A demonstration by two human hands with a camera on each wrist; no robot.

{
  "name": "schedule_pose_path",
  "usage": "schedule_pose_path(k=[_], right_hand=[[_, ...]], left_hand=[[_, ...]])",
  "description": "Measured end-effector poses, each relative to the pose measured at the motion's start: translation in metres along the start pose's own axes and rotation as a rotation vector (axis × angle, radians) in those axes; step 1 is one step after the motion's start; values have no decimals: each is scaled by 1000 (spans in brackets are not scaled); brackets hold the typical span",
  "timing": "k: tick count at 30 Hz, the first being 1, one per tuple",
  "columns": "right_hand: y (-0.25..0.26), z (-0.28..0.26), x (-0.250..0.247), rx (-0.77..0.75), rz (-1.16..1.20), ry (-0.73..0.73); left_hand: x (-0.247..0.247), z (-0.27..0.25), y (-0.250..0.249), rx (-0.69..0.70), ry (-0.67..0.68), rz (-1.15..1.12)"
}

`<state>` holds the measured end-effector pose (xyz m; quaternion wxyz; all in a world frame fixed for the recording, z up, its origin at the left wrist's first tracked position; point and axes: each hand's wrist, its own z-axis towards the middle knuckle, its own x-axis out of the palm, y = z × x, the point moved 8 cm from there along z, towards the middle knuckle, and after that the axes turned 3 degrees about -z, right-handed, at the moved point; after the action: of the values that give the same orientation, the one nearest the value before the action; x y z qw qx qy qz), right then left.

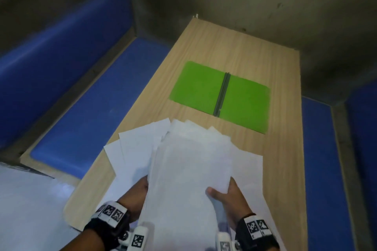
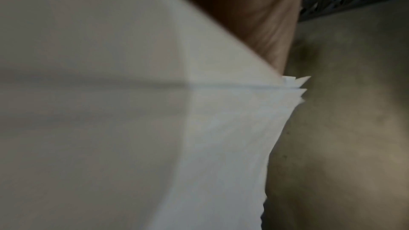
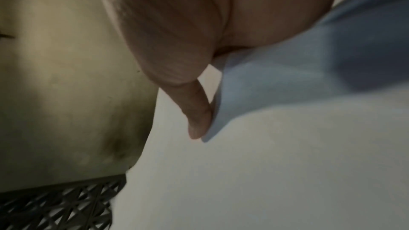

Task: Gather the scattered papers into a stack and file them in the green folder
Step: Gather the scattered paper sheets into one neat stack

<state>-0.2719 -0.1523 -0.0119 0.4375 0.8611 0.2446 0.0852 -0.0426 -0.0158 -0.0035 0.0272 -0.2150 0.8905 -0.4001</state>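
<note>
i have the papers (image 1: 189, 161) mostly gathered at 6 o'clock, my left hand (image 1: 137, 195) and right hand (image 1: 228, 195) gripping the uneven stack, while the green folder (image 1: 220, 96) lies open at 12 o'clock on the counter (image 1: 285, 149), filing not yet done.

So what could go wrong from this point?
The papers are fanned, corners misaligned, so sheets could slip as both hands lift them. The left hand is mostly hidden beneath, its hold unclear; the right hand pinches only the near edge. Some sheets overhang the table toward the person.
</note>
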Motion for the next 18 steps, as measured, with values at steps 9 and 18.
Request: schedule_pose_path(k=[9, 18], right_hand=[[112, -56, -36, -494, -4, -334], [98, -45, -50, -488, -22, -280]], left_hand=[[39, -23, -96, 361, -65, 120], [47, 2, -93, 474, -92, 93]])
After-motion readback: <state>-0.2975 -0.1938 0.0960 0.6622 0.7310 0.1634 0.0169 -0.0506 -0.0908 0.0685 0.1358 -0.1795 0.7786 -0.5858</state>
